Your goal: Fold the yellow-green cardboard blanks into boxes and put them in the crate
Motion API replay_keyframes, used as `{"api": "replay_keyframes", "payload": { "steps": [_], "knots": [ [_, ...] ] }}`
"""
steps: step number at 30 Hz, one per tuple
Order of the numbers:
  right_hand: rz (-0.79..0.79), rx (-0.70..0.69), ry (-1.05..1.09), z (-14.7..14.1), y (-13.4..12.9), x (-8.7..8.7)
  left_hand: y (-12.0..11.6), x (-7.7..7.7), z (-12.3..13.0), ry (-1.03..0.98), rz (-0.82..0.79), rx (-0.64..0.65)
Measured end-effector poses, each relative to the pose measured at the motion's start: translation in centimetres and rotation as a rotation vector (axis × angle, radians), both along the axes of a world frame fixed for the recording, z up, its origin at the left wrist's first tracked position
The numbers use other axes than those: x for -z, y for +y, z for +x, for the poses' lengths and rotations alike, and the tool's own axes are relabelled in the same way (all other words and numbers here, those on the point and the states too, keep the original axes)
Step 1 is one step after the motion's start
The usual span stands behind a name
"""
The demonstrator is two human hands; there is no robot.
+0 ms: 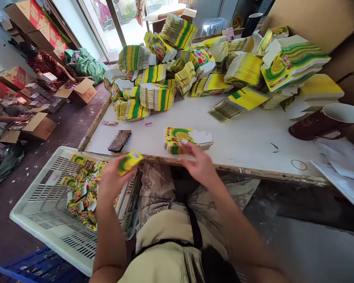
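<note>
My left hand (111,181) is closed around a small yellow and green carton (130,162), above the table's front edge and beside the crate. My right hand (201,164) is open, thumb and fingers apart and a little blurred. Its fingertips overlap the near side of a short stack of flat cartons (179,135) lying at the table's front edge; I cannot tell whether they touch it. In the white plastic crate (51,220) at lower left lies a heap of small folded cartons (87,192).
Bundles of flat cartons (157,96) pile up along the back of the white table (253,145). A phone (120,140) lies at left, a dark red mug (315,125) at right. Two people sit among boxes at far left; a blue crate (32,269) stands below.
</note>
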State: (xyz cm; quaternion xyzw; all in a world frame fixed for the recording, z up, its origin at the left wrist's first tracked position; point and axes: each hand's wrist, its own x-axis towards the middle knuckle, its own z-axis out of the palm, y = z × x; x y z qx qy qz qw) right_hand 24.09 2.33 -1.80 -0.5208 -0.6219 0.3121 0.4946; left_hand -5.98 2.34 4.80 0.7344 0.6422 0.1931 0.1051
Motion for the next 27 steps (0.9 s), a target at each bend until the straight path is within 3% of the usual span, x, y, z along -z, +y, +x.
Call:
{"api": "replay_keyframes", "payload": {
  "steps": [2,4,7,10,12,15,18,23,27],
  "knots": [
    [0.072,0.215,-0.194,1.3,2.4,0.1,0.2,-0.9,-3.6,0.226,0.038,-0.218],
    [0.048,0.290,-0.399,2.2,4.5,0.6,0.2,-1.1,-5.3,0.249,0.083,-0.293],
    [-0.011,0.270,-0.579,2.7,6.5,1.3,0.2,0.1,-3.8,0.005,0.006,-0.141],
    [0.009,0.283,-0.630,2.7,6.6,1.1,0.3,2.2,0.4,-0.291,-0.176,0.075],
    [0.064,0.321,-0.580,2.5,5.8,0.3,0.6,3.6,3.5,-0.485,-0.272,0.187],
    [0.115,0.308,-0.342,1.1,3.4,-1.0,0.8,5.0,7.7,-0.840,-0.376,0.310],
    [0.045,0.109,-0.045,-1.7,0.2,-1.8,0.6,5.3,11.0,-1.183,-0.239,0.351],
    [-0.106,-0.272,0.379,-6.1,-3.8,-2.0,0.5,4.1,13.3,-1.466,0.051,0.109],
    [-0.163,-0.299,0.360,-6.8,-4.1,-1.5,0.3,4.4,12.9,-1.299,0.085,-0.086]
  ]
}}
